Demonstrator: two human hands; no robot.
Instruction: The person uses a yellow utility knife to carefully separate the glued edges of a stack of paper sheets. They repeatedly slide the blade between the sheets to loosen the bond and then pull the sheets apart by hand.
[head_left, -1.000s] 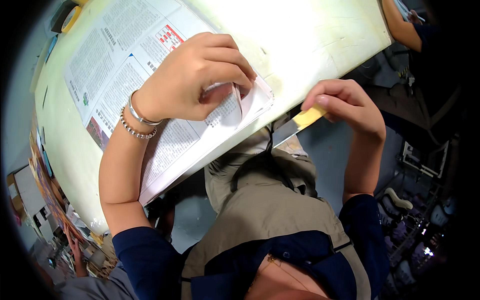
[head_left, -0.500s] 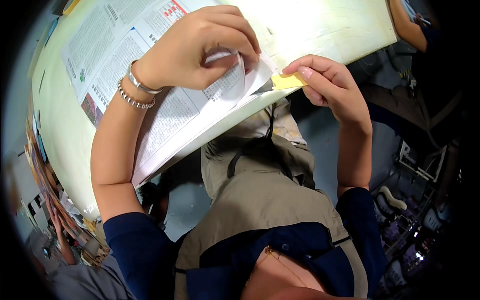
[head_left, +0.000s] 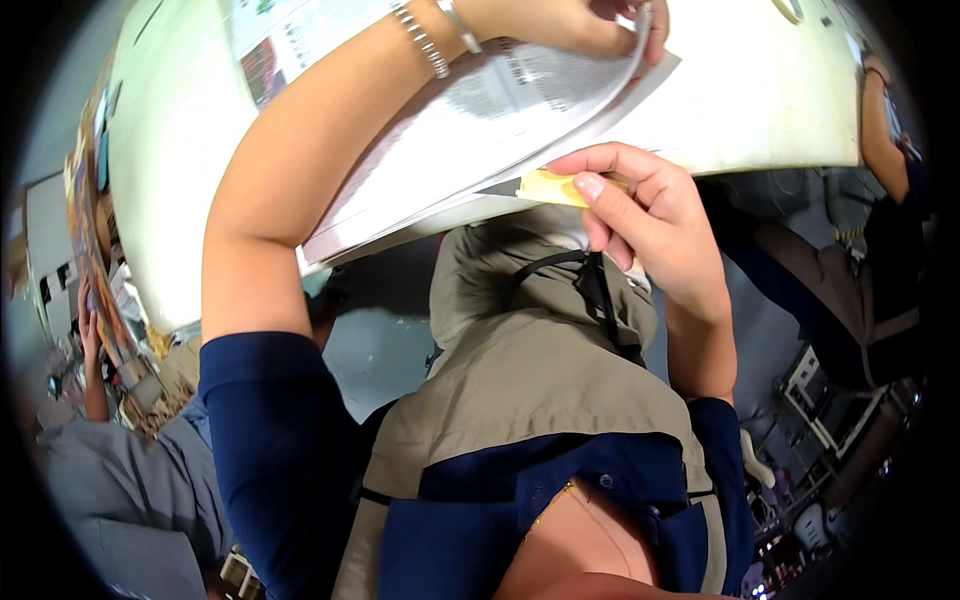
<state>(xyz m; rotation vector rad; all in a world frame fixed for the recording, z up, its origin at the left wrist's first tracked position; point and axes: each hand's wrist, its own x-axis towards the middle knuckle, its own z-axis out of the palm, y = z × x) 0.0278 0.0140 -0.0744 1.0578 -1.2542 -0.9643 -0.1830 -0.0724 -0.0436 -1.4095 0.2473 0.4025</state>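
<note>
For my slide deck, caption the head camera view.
Left hand lifts printed pages on a pale table; right hand pinches a yellow slip.

A pale table [head_left: 740,90] bears printed sheets [head_left: 480,120].

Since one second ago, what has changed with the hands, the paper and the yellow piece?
The left hand with the newspaper shifted toward the top of the view, and its fingers now lift and curl a page. The right hand carried the yellow piece up to the table edge, just under the paper. Unchanged: the right hand pinches the yellow piece, and the left hand stays on the paper.
</note>
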